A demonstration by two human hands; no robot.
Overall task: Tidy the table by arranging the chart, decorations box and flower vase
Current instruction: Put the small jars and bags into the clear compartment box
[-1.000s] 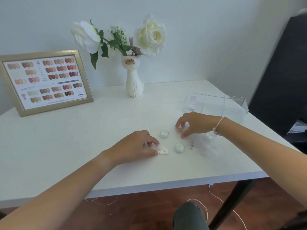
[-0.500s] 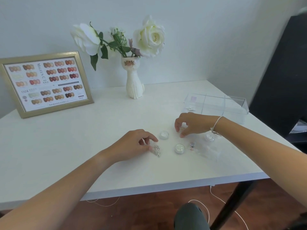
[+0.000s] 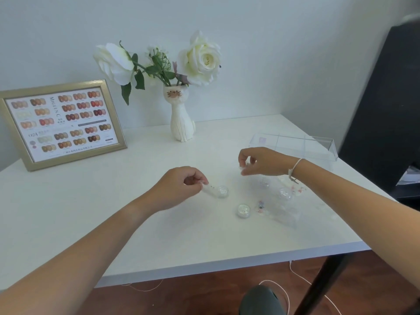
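Note:
A gold-framed nail colour chart [image 3: 61,122] leans at the back left of the white table [image 3: 113,212]. The white cat-shaped vase [image 3: 180,119] with white roses stands at the back centre. The clear decorations box [image 3: 295,146] sits open at the right. My left hand [image 3: 179,186] is lifted slightly and pinches a small clear packet of decorations [image 3: 210,189]. My right hand [image 3: 261,161] hovers above the table with a small clear item pinched in its fingertips. Small round jars [image 3: 243,210] and loose packets [image 3: 284,208] lie between my hands and the box.
A dark cabinet [image 3: 386,110] stands right of the table. The wall runs close behind the chart and vase. White cable [image 3: 302,280] lies on the wooden floor under the table's front edge.
Both hands have risen off the table. The left has lifted a small packet up from the surface; the right has picked up a small clear item and moved up towards the box.

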